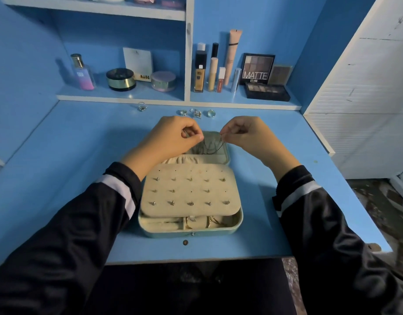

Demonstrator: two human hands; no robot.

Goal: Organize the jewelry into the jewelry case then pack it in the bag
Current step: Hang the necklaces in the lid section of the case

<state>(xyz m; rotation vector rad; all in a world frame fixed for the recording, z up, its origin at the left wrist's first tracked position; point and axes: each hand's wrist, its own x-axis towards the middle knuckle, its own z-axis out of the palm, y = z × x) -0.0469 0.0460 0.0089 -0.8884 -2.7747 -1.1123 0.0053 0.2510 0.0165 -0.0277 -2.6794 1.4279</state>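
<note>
A pale green jewelry case [238, 220] lies open on the blue desk, its cream earring panel [189, 192] holding several studs. Gold pieces lie in the front compartment [209, 222]. Over the open lid at the back, my left hand [173, 138] and my right hand [246, 135] each pinch an end of a thin dark chain necklace [218, 147], which hangs into the lid. Several rings [197, 113] lie loose on the desk behind the case, and another ring [141, 106] lies further left. No bag is in view.
A low shelf behind the desk holds a perfume bottle [82, 72], round jars [120, 79], foundation tubes [200, 71] and eyeshadow palettes [257, 69]. A white slatted panel [364, 87] stands at the right. A small brown knob [185, 242] sits near the desk's front edge.
</note>
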